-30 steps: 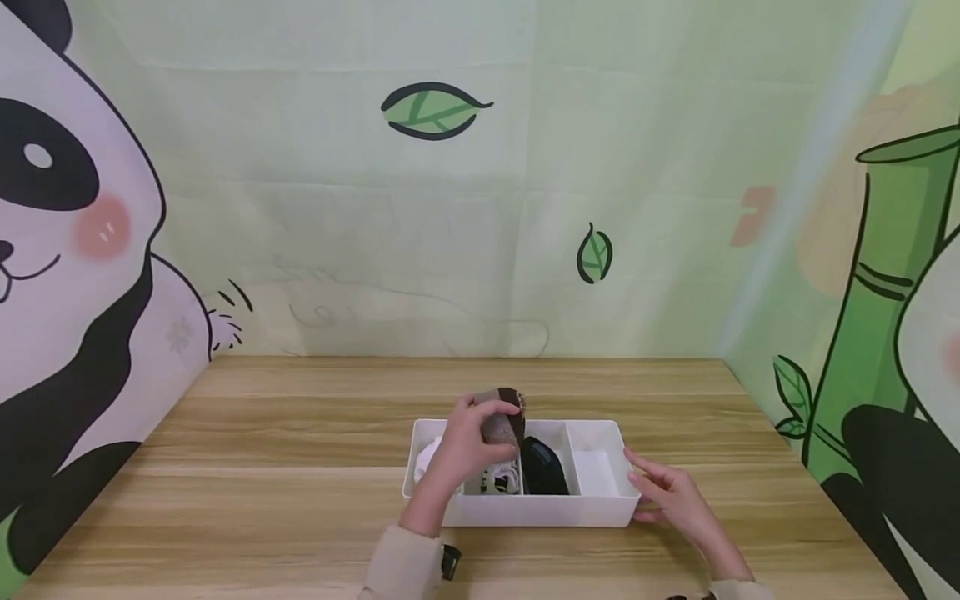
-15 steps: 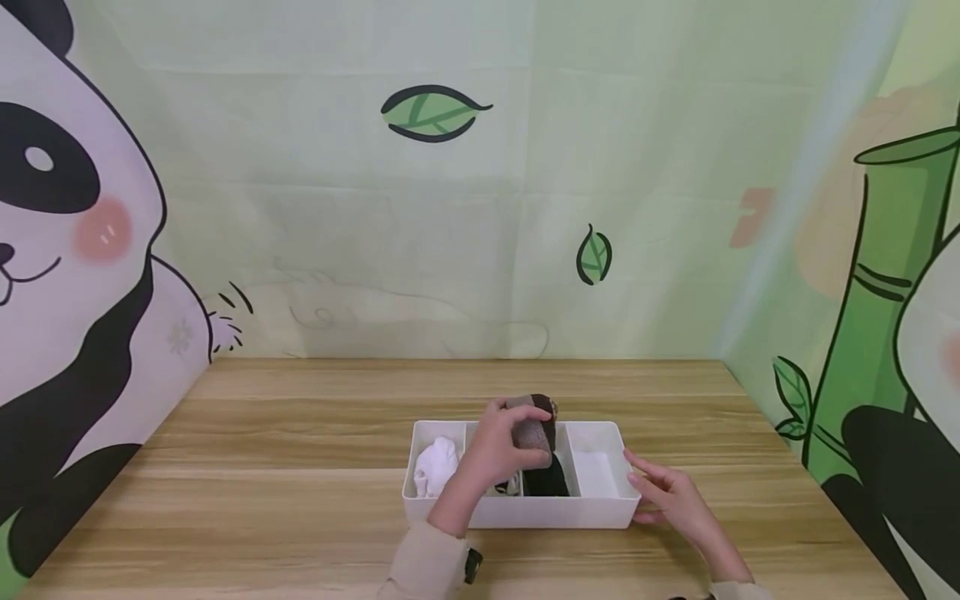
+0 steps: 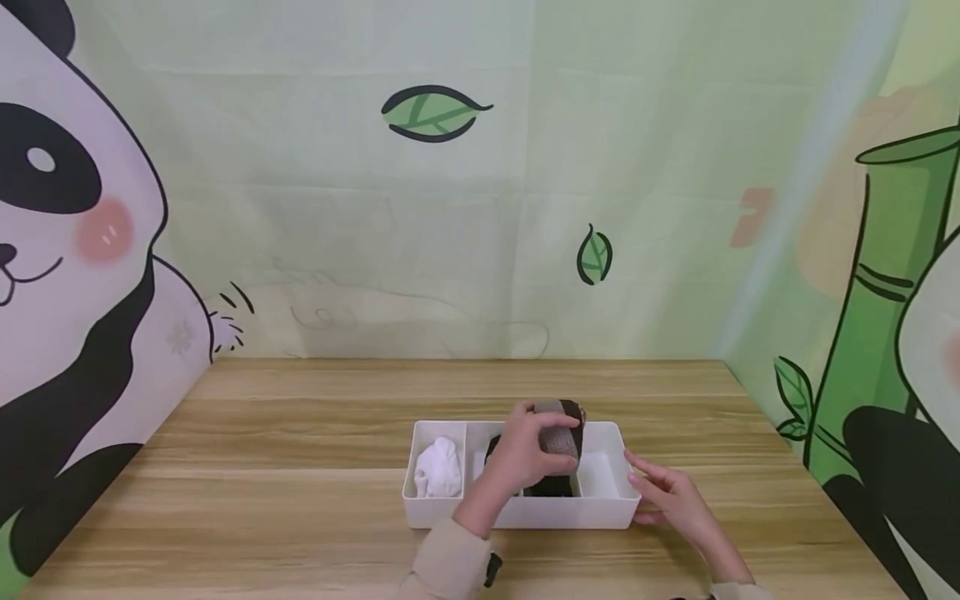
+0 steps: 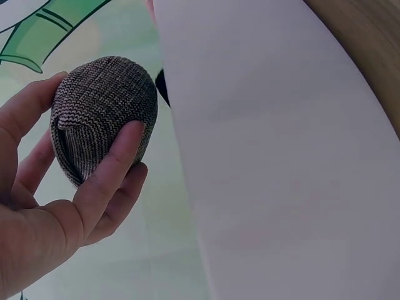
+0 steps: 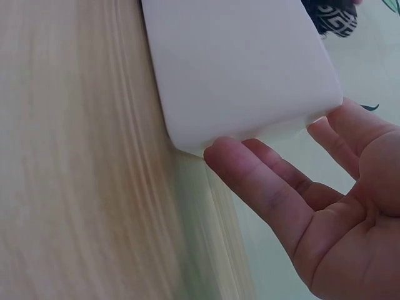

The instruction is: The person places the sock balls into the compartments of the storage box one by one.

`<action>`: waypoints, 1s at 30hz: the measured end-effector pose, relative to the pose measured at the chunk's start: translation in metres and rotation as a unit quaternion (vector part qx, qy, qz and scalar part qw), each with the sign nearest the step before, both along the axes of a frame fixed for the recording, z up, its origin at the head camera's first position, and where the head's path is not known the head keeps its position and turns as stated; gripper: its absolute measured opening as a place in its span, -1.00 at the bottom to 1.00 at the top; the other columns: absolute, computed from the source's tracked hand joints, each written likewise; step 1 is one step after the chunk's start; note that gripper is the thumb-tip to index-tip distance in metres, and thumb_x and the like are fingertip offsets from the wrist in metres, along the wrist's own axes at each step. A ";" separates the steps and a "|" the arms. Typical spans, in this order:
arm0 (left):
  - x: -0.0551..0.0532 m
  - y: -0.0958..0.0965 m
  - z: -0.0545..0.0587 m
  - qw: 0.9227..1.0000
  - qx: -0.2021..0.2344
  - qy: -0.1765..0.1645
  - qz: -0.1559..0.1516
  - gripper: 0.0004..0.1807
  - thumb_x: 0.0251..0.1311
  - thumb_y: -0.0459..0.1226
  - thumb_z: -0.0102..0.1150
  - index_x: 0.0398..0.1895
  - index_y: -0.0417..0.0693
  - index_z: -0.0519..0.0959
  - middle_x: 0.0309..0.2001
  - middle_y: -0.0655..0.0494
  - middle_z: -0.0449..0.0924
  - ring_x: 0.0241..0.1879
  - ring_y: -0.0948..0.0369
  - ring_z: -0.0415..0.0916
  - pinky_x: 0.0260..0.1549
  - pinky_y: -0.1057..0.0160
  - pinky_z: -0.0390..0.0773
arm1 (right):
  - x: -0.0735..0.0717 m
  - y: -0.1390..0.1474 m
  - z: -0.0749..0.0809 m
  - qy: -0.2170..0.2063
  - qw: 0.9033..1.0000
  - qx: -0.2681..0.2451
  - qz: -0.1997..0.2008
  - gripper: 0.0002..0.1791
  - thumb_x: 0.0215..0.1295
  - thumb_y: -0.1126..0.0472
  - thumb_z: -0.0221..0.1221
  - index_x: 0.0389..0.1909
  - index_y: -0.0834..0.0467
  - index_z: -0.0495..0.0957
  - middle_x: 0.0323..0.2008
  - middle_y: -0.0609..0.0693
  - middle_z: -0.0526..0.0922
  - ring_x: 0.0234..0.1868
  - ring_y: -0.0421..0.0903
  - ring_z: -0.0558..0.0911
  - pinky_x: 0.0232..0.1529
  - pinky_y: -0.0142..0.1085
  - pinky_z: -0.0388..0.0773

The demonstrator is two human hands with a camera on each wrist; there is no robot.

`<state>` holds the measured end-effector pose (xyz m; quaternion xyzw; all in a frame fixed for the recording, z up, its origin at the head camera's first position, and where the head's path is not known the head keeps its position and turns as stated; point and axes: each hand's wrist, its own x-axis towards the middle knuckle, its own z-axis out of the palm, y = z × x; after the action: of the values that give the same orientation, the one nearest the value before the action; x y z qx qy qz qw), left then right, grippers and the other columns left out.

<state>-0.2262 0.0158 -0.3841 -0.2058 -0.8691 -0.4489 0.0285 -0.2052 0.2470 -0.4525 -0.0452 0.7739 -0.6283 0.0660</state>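
My left hand (image 3: 525, 446) grips a rolled pair of grey knit socks (image 4: 103, 112) between thumb and fingers. A dark patterned end of the bundle shows in the right wrist view. It is held over the right part of a white divided box (image 3: 517, 514), overlapping the divider before the rightmost compartment. Fingers of my right hand (image 3: 675, 497) touch the box's right end, fairly straight, near the rim and lower corner. A white cloth bundle (image 3: 438, 468) lies in the leftmost compartment. A black item (image 3: 551, 487) sits partly hidden below my left hand.
The box stands on a wood-grain table (image 3: 262, 475). Behind the table hangs a pale green backdrop (image 3: 337, 208) with panda and bamboo drawings. My left hand and forearm hide much of the box's middle.
My left hand has carried the socks rightward across the box, from above the second compartment toward the rightmost one. The white bundle has come fully into view. My right hand stays put.
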 end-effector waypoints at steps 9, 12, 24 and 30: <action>-0.003 0.020 0.000 1.000 -0.021 0.015 0.001 -0.57 -0.24 -0.25 0.43 -0.16 0.10 0.62 0.12 -0.25 0.23 0.02 -0.10 0.28 -0.23 0.06 0.45 | 0.000 0.002 -0.001 0.006 1.000 -0.001 0.005 -0.45 0.29 0.20 0.02 0.21 0.36 0.12 -0.07 0.43 0.41 -0.26 0.06 0.59 -0.37 -0.06 0.54; -0.003 0.027 0.001 0.999 -0.036 0.025 -0.001 -0.57 -0.24 -0.24 0.43 -0.16 0.11 0.62 0.10 -0.24 0.26 0.01 -0.06 0.31 -0.21 0.12 0.45 | 0.000 0.003 -0.001 0.007 1.000 -0.002 0.008 -0.45 0.29 0.19 0.02 0.21 0.36 0.12 -0.07 0.44 0.40 -0.25 0.07 0.58 -0.36 -0.07 0.54; -0.003 0.040 -0.002 0.998 -0.059 -0.006 -0.002 -0.59 -0.19 -0.25 0.40 -0.14 0.09 0.61 0.14 -0.25 0.20 0.06 -0.07 0.28 -0.18 0.12 0.45 | 0.000 0.001 0.001 0.006 1.000 0.005 0.023 -0.43 0.30 0.17 0.01 0.22 0.36 0.09 -0.08 0.45 0.40 -0.28 0.04 0.58 -0.36 -0.07 0.54; -0.003 0.046 -0.005 0.997 -0.077 -0.010 0.002 -0.59 -0.19 -0.21 0.40 -0.14 0.14 0.60 0.13 -0.22 0.22 0.00 -0.03 0.33 -0.28 0.19 0.48 | 0.000 0.003 0.002 0.001 0.999 0.009 0.033 -0.42 0.31 0.15 0.00 0.23 0.36 0.08 0.01 0.49 0.33 -0.27 0.04 0.58 -0.35 -0.07 0.54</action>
<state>-0.2292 0.0618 -0.3894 -0.2014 -0.9015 -0.3830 0.0046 -0.2051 0.2503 -0.4501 -0.0706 0.7779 -0.6184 0.0866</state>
